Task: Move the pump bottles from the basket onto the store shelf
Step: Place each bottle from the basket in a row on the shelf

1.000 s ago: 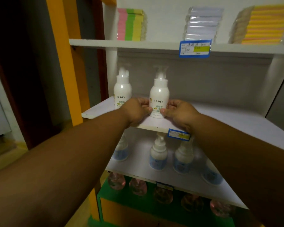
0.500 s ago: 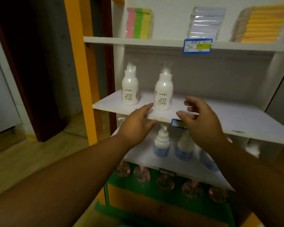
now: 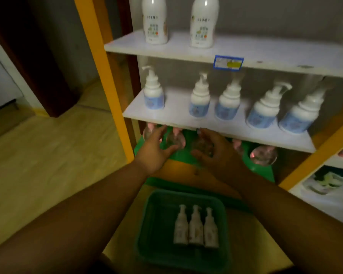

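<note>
A green basket (image 3: 156,206) lies on the floor below me with three white pump bottles (image 3: 195,227) lying side by side in it. Two more white pump bottles (image 3: 202,22) stand on the upper white shelf (image 3: 265,56), at its left. My left hand (image 3: 156,149) and my right hand (image 3: 214,151) hang empty with fingers apart, in front of the lowest shelf and above the basket.
Several blue-labelled pump bottles (image 3: 231,99) stand on the middle shelf (image 3: 176,117). Clear pinkish bottles (image 3: 262,155) sit on the green bottom shelf. An orange post (image 3: 101,76) frames the unit's left side. Wooden floor lies to the left.
Both hands let go of the second bottle on the upper shelf and dropped down, open, to the lowest shelf. My view tilted down and the basket came into sight.
</note>
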`<action>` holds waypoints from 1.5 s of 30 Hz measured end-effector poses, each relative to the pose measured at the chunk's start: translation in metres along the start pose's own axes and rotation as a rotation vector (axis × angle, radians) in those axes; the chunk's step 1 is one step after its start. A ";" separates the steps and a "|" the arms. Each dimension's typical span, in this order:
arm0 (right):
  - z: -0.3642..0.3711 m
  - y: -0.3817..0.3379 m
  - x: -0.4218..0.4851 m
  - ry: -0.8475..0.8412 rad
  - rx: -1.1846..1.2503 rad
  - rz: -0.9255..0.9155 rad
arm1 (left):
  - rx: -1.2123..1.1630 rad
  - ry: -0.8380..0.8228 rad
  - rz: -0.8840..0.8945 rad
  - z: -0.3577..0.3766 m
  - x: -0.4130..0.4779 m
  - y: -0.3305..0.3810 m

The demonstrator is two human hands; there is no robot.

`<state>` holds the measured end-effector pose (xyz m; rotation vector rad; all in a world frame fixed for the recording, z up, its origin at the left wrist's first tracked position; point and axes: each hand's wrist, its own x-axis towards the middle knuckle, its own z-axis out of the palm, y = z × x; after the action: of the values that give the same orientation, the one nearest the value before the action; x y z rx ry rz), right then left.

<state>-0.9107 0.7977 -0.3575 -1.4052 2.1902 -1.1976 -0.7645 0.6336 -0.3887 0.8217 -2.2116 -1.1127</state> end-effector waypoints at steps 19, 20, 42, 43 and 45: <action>0.188 0.217 -0.099 -0.703 -0.415 0.588 | 0.055 -0.342 -0.598 0.166 -0.102 -0.184; 0.196 0.222 -0.099 -0.706 -0.407 0.593 | 0.066 -0.375 -0.613 0.172 -0.104 -0.193; 0.291 0.288 -0.098 -0.653 0.224 0.987 | -0.321 -0.447 -1.116 0.243 -0.106 -0.268; 0.290 0.289 -0.098 -0.664 0.182 0.967 | -0.338 -0.419 -1.143 0.246 -0.104 -0.269; 0.287 0.288 -0.099 -0.664 0.133 0.941 | -0.278 -0.397 -1.148 0.246 -0.104 -0.270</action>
<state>-0.8654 0.7939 -0.7731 -0.4486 1.8331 -0.4241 -0.7863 0.7053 -0.7615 1.9617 -1.6903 -2.1754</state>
